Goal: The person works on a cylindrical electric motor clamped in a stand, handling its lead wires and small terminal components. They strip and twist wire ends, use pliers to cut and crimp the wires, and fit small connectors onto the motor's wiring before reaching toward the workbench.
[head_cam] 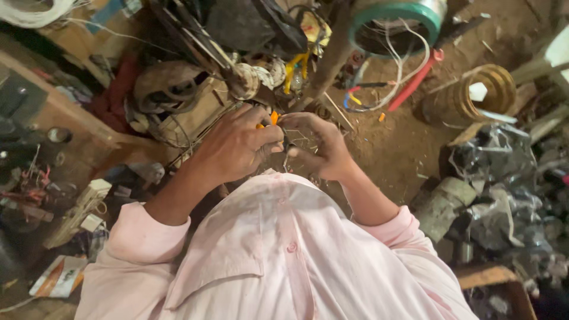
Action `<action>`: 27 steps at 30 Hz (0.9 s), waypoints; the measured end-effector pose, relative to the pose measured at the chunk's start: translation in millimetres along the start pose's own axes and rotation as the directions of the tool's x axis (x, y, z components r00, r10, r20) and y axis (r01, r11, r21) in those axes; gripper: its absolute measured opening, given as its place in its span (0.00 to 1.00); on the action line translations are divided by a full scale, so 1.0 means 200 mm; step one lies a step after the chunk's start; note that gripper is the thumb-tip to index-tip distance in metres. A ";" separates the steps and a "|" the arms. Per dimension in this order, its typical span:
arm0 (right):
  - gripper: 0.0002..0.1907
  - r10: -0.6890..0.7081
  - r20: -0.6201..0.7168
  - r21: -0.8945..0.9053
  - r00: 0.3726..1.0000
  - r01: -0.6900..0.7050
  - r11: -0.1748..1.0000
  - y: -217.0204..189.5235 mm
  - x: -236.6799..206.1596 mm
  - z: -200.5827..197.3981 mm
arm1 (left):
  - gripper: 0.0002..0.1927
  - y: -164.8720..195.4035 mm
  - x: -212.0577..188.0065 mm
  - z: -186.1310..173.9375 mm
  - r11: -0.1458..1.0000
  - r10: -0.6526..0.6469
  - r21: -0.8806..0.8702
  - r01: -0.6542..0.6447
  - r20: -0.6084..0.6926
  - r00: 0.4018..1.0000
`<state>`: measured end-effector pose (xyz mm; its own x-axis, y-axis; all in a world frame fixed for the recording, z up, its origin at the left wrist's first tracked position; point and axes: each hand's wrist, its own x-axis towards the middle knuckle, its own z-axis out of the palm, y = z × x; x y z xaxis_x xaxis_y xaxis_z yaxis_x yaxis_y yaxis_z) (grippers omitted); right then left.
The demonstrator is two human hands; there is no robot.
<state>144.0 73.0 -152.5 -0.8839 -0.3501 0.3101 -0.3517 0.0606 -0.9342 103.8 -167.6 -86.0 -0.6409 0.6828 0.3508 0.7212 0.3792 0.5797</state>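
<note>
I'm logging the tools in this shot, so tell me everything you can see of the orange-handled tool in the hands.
Only a little of the orange-handled tool shows: short bright orange grips, plastic-looking, poking up between the two hands. The left hand is wrapped around it from the left, and the right hand meets it from the right, pinching thin wire. Its working end is hidden by the fingers, so its exact kind cannot be told.

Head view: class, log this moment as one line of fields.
left hand: grip shut on orange-handled tool | right hand: pinching thin wires | both hands close together | behind: green-rimmed spool, red tube
</note>
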 end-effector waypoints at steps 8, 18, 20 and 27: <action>0.06 0.429 0.129 -0.204 0.894 -0.400 0.894 0.07 0.26 0.24 | 0.08 -0.16 -0.26 0.07 0.968 -0.245 0.008 0.249 -0.138 0.960; 0.04 0.244 0.398 -0.217 0.884 -0.168 0.962 0.34 0.49 0.61 | 0.19 -0.40 -0.40 0.12 0.702 -0.706 -0.498 0.509 -0.390 0.592; 0.04 0.262 0.407 -0.154 0.875 -0.217 0.964 0.32 0.53 0.70 | 0.19 -0.46 -0.43 0.09 0.660 -0.741 -0.552 0.510 -0.364 0.565; 0.08 -0.202 0.525 0.120 0.827 0.163 0.979 -0.05 0.46 0.55 | 0.14 -0.71 -0.77 -0.12 0.272 -0.861 -0.457 0.847 -0.508 0.002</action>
<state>100.5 -63.0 -134.8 -0.4985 -0.7921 0.3523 -0.4515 -0.1098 -0.8855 94.5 -341.8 -205.1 -0.7561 -0.6425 -0.1247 -0.4671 0.3963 0.7904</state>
